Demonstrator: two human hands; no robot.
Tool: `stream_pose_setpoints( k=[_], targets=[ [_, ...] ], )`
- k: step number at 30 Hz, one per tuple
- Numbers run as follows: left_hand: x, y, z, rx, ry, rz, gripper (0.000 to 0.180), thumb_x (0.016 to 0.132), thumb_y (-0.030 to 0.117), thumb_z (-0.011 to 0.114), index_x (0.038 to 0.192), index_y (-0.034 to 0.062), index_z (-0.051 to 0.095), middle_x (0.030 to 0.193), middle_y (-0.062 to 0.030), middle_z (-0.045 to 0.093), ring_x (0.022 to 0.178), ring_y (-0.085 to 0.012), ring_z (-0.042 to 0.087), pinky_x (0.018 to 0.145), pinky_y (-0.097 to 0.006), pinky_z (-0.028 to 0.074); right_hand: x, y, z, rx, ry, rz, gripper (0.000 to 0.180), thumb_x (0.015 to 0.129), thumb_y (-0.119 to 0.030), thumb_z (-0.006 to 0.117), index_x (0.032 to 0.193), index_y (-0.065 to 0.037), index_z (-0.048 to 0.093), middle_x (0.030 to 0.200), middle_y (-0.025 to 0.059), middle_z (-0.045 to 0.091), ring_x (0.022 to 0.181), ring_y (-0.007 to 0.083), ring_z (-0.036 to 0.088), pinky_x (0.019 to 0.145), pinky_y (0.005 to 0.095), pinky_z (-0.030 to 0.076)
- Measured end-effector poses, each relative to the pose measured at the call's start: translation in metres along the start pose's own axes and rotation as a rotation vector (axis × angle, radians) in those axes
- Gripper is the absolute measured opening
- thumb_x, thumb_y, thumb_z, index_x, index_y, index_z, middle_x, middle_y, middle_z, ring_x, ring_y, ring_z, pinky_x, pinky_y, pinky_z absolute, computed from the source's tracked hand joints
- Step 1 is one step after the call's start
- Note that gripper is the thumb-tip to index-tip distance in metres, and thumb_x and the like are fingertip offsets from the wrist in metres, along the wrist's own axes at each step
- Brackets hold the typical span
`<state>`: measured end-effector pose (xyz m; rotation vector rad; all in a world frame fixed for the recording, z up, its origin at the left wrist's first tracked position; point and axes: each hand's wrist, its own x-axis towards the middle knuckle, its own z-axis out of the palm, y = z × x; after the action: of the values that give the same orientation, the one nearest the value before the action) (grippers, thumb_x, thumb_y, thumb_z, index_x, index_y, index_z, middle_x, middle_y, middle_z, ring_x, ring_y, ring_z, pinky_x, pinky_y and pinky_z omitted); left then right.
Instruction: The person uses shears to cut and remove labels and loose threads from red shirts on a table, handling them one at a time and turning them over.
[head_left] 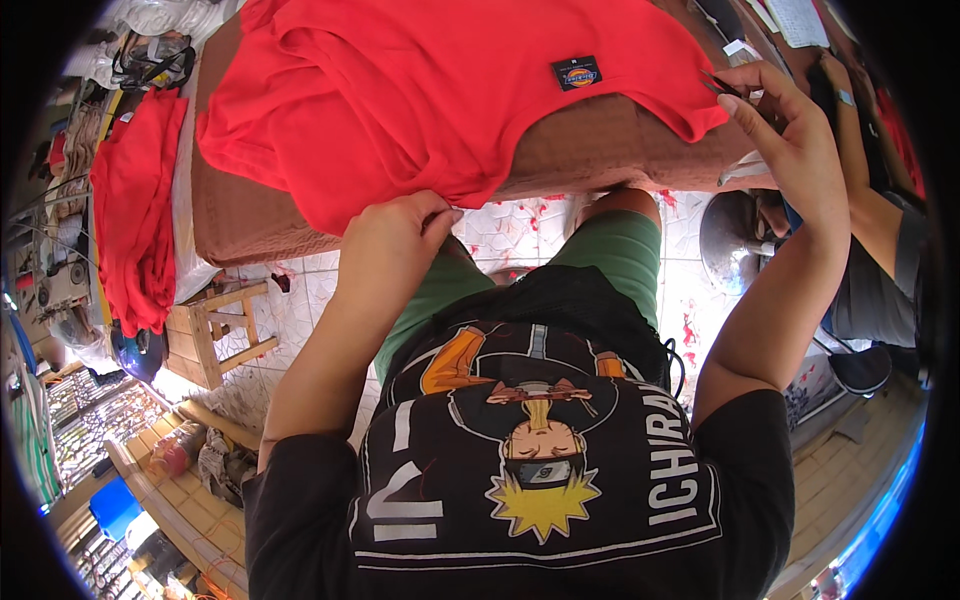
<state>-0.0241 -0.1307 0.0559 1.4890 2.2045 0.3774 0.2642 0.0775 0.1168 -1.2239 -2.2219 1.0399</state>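
A red garment (pixel 400 110) is spread over the brown-covered table, with a dark label (pixel 575 73) near the curve of its neckline. My left hand (pixel 395 245) is closed in a pinch on the garment's near edge, at the table's front. At the right end of the neckline, my right hand (pixel 790 135) has its fingers bent around small dark thread snips (pixel 718 84). Their tips lie against the red fabric, and the fingers partly cover the handles.
The brown table cover (pixel 240 215) reaches up to my knees. More red cloth (pixel 135 210) hangs in a pile at left, above a wooden stool (pixel 215 335). Another person's arm (pixel 860 150) is close by on the right. Red scraps litter the tiled floor (pixel 690 270).
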Motion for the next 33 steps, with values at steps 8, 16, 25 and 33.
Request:
stream_pose_setpoints(
  k=[8, 16, 25, 33],
  targets=[
    [-0.015, -0.019, 0.002, 0.376, -0.402, 0.203, 0.03, 0.085, 0.028, 0.068, 0.105, 0.0043, 0.067, 0.087, -0.0136, 0.071, 0.078, -0.0278, 0.068, 0.071, -0.039, 0.052, -0.002, -0.013, 0.004, 0.023, 0.001, 0.073, 0.022, 0.093, -0.012, 0.063, 0.11, 0.001, 0.061, 0.083, 0.0001, 0.057, 0.074, 0.0044, 0.05, 0.067, 0.02, 0.041],
    [0.009, -0.038, 0.041, -1.41, -0.432, -0.581, 0.041, 0.092, 0.038, 0.065, 0.119, 0.0083, 0.06, 0.111, -0.0028, 0.067, 0.094, -0.0117, 0.063, 0.074, -0.031, 0.05, -0.002, -0.01, 0.004, -0.062, 0.002, -0.038, 0.022, 0.093, -0.012, 0.063, 0.11, 0.001, 0.061, 0.081, 0.0002, 0.057, 0.074, 0.0043, 0.049, 0.066, 0.0197, 0.04],
    [0.002, -0.072, 0.059, -0.22, -0.466, -0.146, 0.03, 0.087, 0.031, 0.068, 0.105, 0.0076, 0.067, 0.099, -0.0042, 0.069, 0.092, -0.0202, 0.065, 0.076, -0.035, 0.051, 0.003, -0.006, 0.006, -0.124, 0.014, -0.142, 0.021, 0.092, -0.011, 0.064, 0.108, 0.001, 0.061, 0.08, -0.0014, 0.056, 0.072, 0.0045, 0.047, 0.067, 0.0203, 0.039],
    [-0.015, -0.064, 0.021, 0.303, -0.439, 0.052, 0.024, 0.082, 0.023, 0.067, 0.098, 0.0072, 0.072, 0.085, -0.0165, 0.068, 0.081, -0.0347, 0.066, 0.085, -0.048, 0.047, 0.002, -0.01, 0.007, -0.167, 0.03, -0.137, 0.02, 0.091, -0.011, 0.064, 0.108, 0.001, 0.062, 0.08, -0.001, 0.056, 0.07, 0.005, 0.046, 0.066, 0.0206, 0.039]
  ],
)
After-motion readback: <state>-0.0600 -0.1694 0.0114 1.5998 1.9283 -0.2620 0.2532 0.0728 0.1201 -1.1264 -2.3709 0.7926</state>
